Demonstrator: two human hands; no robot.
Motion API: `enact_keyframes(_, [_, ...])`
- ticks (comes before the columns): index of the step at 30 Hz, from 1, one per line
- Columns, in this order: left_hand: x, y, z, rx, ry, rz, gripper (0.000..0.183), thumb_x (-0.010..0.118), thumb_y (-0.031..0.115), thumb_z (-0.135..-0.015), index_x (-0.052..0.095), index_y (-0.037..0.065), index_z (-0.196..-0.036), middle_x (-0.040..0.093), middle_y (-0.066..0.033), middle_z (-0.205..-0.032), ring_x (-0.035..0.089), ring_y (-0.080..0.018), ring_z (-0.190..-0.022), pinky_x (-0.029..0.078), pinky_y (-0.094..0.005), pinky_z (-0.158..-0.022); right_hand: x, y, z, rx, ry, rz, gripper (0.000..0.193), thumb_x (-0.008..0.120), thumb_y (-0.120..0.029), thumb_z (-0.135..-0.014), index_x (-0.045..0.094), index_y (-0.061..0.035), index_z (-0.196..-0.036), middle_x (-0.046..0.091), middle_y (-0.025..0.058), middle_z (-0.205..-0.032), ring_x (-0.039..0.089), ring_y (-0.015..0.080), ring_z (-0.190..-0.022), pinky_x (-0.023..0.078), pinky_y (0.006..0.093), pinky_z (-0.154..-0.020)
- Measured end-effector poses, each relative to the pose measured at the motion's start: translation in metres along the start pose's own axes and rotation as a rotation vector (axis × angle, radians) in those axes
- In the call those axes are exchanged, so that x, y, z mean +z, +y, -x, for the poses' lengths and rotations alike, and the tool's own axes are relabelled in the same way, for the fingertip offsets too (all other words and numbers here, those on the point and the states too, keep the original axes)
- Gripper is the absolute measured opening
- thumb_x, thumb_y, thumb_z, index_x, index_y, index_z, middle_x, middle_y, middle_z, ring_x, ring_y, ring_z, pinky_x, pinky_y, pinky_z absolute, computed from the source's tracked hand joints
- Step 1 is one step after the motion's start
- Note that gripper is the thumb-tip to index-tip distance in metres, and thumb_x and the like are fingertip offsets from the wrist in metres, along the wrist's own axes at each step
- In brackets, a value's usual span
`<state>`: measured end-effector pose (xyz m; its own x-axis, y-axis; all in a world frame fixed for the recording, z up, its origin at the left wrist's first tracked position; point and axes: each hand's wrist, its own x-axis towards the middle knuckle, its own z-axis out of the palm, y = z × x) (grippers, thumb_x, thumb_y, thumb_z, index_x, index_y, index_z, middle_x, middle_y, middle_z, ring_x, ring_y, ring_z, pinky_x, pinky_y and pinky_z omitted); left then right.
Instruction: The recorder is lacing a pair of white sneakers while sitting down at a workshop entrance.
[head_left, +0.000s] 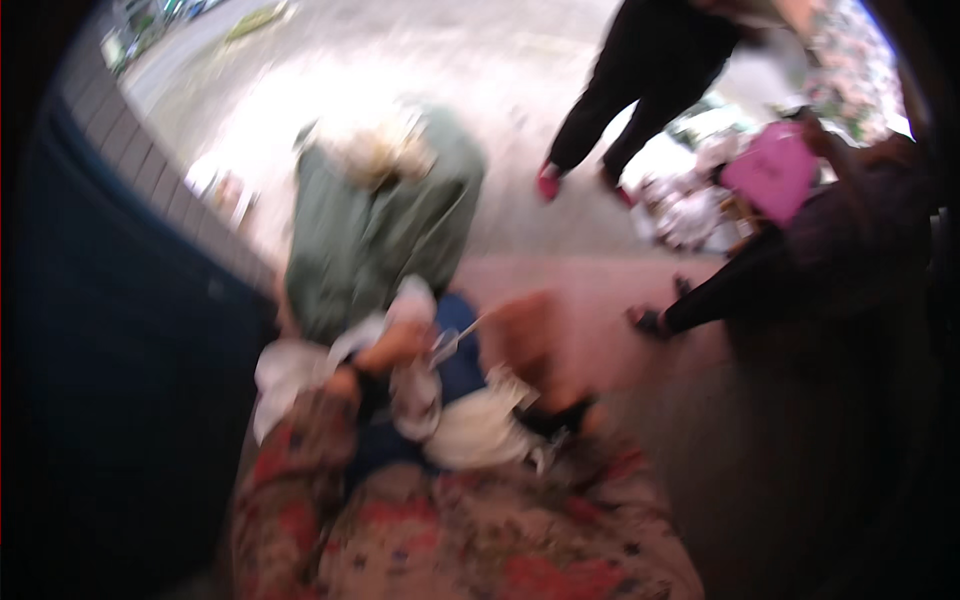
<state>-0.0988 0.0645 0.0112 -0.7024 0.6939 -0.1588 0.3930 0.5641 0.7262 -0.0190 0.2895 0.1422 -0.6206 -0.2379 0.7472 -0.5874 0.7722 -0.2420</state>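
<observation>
In front of me my left hand (397,345) is closed around a soft whitish bundle (415,395), which shows above and below the fingers. It looks like a glove or bunched cloth, but blur hides its kind. My right hand (527,335) is raised a little to the right, smeared by motion, so its fingers cannot be read. A thin pale strand or stick (463,333) runs between the hands; whether the right one grips it is unclear. Cream cloth (480,430) lies across my lap, below the right hand. More white material (285,375) rests beside my left forearm.
A large green sack (385,240) with pale items (375,150) on top stands just ahead. A dark blue panel (140,350) borders the left. Ahead right, a person in black trousers (640,70) stands; another person's leg (730,290) extends near a pink object (775,172) and whitish bundles (685,210).
</observation>
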Motion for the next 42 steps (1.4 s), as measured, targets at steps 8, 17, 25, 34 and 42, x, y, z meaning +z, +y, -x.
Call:
enact_keyframes(8, [-0.01,0.029,0.025,-0.193,0.277,0.027,0.022,0.056,0.011,-0.078,0.06,0.001,-0.097,0.063,-0.0189,-0.083,0.061,-0.0335,-0.079,0.048,-0.0375,-0.07,-0.152,0.031,-0.072,0.316,0.754,-0.31,0.021,0.042,-0.012,-0.093,0.051,0.0064,-0.09,0.058,0.0159,-0.083,0.057,0.0211,-0.075,0.046,0.0303,-0.074])
enact_keyframes(17, [-0.023,0.015,0.091,-0.301,0.157,0.102,0.026,0.048,0.007,-0.081,0.056,0.005,-0.106,0.062,-0.0156,-0.088,0.059,-0.0325,-0.084,0.046,-0.0402,-0.074,0.003,-0.004,0.007,1.299,-0.243,-1.377,0.009,0.051,-0.021,-0.09,0.05,-0.013,-0.093,0.037,-0.0071,-0.062,0.032,0.0015,-0.047,0.027,0.0169,-0.039])
enact_keyframes(25, [-0.02,0.01,0.092,-0.21,0.148,-0.324,0.017,0.052,0.018,-0.082,0.059,0.007,-0.092,0.061,-0.0183,-0.082,0.058,-0.0354,-0.082,0.046,-0.0438,-0.07,0.115,-0.075,0.063,1.146,-0.674,-1.101,0.022,0.057,-0.025,-0.086,0.059,-0.0028,-0.081,0.051,-0.0022,-0.06,0.043,0.0058,-0.048,0.034,0.0218,-0.044])
enact_keyframes(34, [-0.005,0.03,0.106,-0.362,0.301,-0.384,0.015,0.049,0.013,-0.079,0.057,0.007,-0.091,0.06,-0.0194,-0.069,0.06,-0.0382,-0.068,0.047,-0.0476,-0.06,0.15,-0.083,0.063,0.523,-0.842,-0.225,0.015,0.049,-0.012,-0.081,0.056,0.0004,-0.084,0.062,0.0211,-0.076,0.062,0.0356,-0.07,0.048,0.0449,-0.06])
enact_keyframes(42, [-0.003,0.033,0.103,-0.541,0.506,-0.368,0.015,0.048,0.01,-0.079,0.051,0.004,-0.092,0.059,-0.0204,-0.066,0.06,-0.0403,-0.064,0.047,-0.0498,-0.058,0.113,-0.074,0.024,0.818,-1.207,-0.696,0.012,0.049,-0.019,-0.085,0.049,-0.0071,-0.084,0.054,0.0037,-0.066,0.055,0.0175,-0.054,0.045,0.03,-0.046])
